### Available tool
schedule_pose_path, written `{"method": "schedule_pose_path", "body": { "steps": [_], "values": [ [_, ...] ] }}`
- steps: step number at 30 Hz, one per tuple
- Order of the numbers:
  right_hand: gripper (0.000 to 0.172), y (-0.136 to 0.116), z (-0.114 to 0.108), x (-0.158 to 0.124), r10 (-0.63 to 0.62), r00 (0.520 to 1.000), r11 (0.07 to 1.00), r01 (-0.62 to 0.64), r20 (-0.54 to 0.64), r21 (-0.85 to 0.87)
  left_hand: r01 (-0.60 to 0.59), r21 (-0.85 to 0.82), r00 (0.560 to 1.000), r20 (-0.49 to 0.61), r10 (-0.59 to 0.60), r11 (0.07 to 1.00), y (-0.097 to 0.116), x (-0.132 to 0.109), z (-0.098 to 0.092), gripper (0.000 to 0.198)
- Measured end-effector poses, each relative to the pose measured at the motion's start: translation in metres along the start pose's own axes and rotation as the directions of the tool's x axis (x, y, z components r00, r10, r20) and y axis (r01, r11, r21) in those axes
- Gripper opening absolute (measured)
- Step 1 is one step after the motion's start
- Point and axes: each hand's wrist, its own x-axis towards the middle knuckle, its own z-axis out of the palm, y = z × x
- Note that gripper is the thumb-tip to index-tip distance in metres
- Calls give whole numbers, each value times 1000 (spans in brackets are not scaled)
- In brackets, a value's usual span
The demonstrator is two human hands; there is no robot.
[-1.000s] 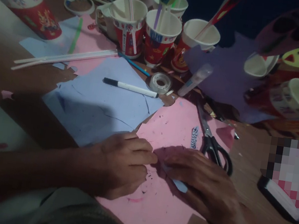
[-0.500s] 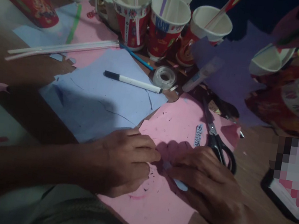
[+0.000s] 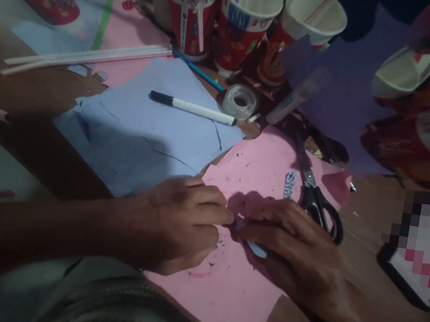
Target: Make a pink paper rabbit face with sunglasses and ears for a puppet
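Observation:
A small pale blue paper piece (image 3: pixel 256 249) sticks out beneath the fingers of my right hand (image 3: pixel 299 249), which closes on it in a pinch. My left hand (image 3: pixel 184 226) is closed too, its curled fingertips meeting the other end of the piece, where the exact grip is hidden. Both hands rest over a pink paper sheet (image 3: pixel 233 309) marked with small dark specks. Just beyond my right hand lie black-handled scissors (image 3: pixel 309 180) and a small blue paper strip with a dark wavy pattern (image 3: pixel 289 185).
Left of the pink sheet is a light blue sheet (image 3: pixel 134 133) with a black-capped marker (image 3: pixel 194 108) on it. A tape roll (image 3: pixel 240 102), white straws (image 3: pixel 89 56) and red paper cups (image 3: pixel 244 31) stand or lie behind. Purple paper (image 3: pixel 344 78) is at the right.
The view has shifted slightly, so the cups sit higher in the picture. My fingertips have drawn a little closer together around the blue paper piece.

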Motion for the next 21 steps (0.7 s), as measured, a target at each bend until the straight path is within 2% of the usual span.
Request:
{"method": "schedule_pose_path", "body": {
  "steps": [21],
  "values": [
    [12,1,-3,-3,67,987,996,-57,144,-73,-21,34,1000,12,21,999,-1,0,0,19]
  ]
}}
